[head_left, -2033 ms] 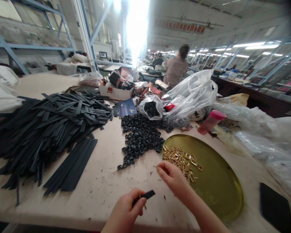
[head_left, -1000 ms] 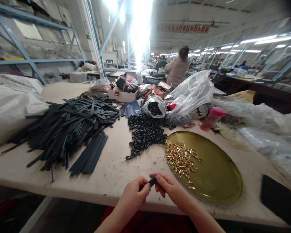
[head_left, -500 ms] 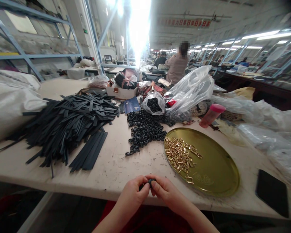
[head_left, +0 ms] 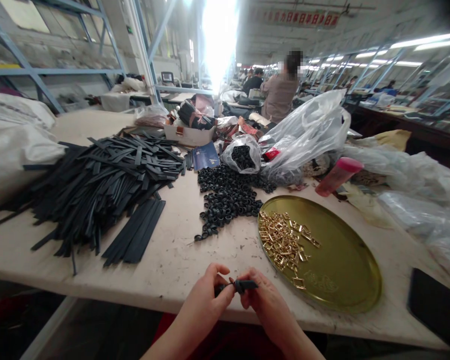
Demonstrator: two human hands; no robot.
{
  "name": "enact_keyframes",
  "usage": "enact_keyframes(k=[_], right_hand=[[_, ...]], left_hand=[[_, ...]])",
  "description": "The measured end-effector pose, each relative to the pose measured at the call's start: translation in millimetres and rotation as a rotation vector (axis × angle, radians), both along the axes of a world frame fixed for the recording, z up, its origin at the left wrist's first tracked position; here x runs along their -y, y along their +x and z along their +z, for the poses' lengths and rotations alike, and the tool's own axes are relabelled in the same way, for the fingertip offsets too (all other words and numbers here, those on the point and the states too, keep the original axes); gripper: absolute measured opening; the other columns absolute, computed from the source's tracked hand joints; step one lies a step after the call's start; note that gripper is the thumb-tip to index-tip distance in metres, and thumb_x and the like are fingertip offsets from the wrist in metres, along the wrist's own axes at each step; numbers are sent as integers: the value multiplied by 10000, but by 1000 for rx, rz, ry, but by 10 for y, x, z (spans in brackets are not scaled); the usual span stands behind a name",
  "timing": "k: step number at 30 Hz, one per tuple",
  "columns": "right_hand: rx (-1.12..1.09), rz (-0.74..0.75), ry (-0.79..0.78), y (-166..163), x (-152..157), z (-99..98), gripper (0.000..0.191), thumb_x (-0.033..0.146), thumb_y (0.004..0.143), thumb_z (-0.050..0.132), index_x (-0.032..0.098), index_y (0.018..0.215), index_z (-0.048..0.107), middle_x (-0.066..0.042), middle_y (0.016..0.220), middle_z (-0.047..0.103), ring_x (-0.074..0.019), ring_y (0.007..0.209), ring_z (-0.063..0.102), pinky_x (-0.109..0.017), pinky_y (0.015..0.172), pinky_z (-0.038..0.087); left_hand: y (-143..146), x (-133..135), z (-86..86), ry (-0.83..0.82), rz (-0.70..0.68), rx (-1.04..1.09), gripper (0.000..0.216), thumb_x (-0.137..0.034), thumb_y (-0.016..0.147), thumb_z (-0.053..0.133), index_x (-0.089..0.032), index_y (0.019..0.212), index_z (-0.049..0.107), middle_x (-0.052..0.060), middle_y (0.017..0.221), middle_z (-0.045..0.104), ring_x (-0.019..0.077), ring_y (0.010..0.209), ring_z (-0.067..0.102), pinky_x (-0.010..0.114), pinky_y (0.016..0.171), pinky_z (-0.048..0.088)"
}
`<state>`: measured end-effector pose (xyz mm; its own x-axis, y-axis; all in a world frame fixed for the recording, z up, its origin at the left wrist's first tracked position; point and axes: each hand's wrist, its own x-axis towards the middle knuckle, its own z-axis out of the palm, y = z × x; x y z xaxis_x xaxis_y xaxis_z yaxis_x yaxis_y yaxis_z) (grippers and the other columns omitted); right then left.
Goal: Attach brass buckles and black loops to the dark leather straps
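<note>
Both hands meet at the table's front edge around a dark strap (head_left: 246, 285). My left hand (head_left: 205, 297) pinches one part of it between thumb and fingers. My right hand (head_left: 261, 296) grips the other part, its short flat end showing over the fingers. What sits at the middle of the strap is too small to make out. Beyond the hands lies a heap of small black loops (head_left: 228, 200). To the right, gold buckles (head_left: 283, 240) are piled on a round gold tray (head_left: 345, 260).
Black strips (head_left: 108, 185) form a big pile on the left, with several laid flat (head_left: 135, 232) in front. A phone (head_left: 433, 305) lies at the right edge. Behind the tray are a pink-lidded jar (head_left: 339, 176) and plastic bags (head_left: 307, 135). A person (head_left: 281, 95) stands farther back.
My hands have moved slightly apart, and the strap's flat end now shows at the right hand. The head view has shifted a little.
</note>
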<state>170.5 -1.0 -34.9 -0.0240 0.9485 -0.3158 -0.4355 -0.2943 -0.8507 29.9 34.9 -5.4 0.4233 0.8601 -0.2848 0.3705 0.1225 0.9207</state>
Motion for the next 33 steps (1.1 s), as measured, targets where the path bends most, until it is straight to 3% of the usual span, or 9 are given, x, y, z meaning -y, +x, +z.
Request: enact_keyframes(k=[3,10,13,17,23,28,31,33], right_hand=[[-154,63,-137,-11,-18,-24,227,395,754,618,173,755,570,68,533,455,-46,445,358,-169,456,312],[-378,271,-229,-5,-24,-83,268,376,726,655,144,837,580,39,619,494,-48,499,414,-157,469,329],[-422,296,-243,7,4,-89,298,361,695,683,148,870,569,26,681,506,-59,554,439,-159,497,331],[-367,231,-212,23,51,-57,318,354,605,745,165,748,535,35,656,501,-85,588,458,-199,578,368],[-142,98,-70,21,47,42,314,406,679,665,174,646,457,37,595,488,-93,561,445,-214,565,366],[372,-70,55,21,72,30,270,400,691,617,204,772,452,66,557,464,-107,499,458,-222,493,366],[616,-34,153,52,119,25,247,339,695,594,194,880,517,54,590,495,-113,524,467,-222,499,360],[627,56,162,67,142,38,168,333,720,558,187,803,542,54,556,485,-104,503,447,-215,477,341]], left_hand=[[-9,-17,-46,32,21,-80,184,-283,770,484,-184,920,441,-19,678,589,143,652,567,231,606,381],[-15,-33,-48,79,-16,-347,155,-340,739,506,-197,776,553,-8,674,605,154,639,542,231,575,351],[2,-37,-8,84,-33,-360,166,-339,738,507,-195,761,586,0,696,626,159,659,545,234,589,349],[12,-18,38,32,-41,-247,169,-328,733,523,-179,746,602,-3,695,630,153,663,541,228,597,361],[-1,57,74,-213,-27,133,250,-360,720,573,-126,807,599,-3,690,603,121,619,496,218,563,377],[-22,114,99,-337,-33,254,267,-325,694,596,-111,855,598,12,730,600,100,588,493,222,573,380],[-44,158,144,-411,-31,298,305,-340,663,632,-109,860,605,7,722,599,82,555,491,219,581,371],[-60,195,176,-466,-17,338,343,-368,632,667,-105,843,609,10,720,604,77,550,492,210,574,364]])
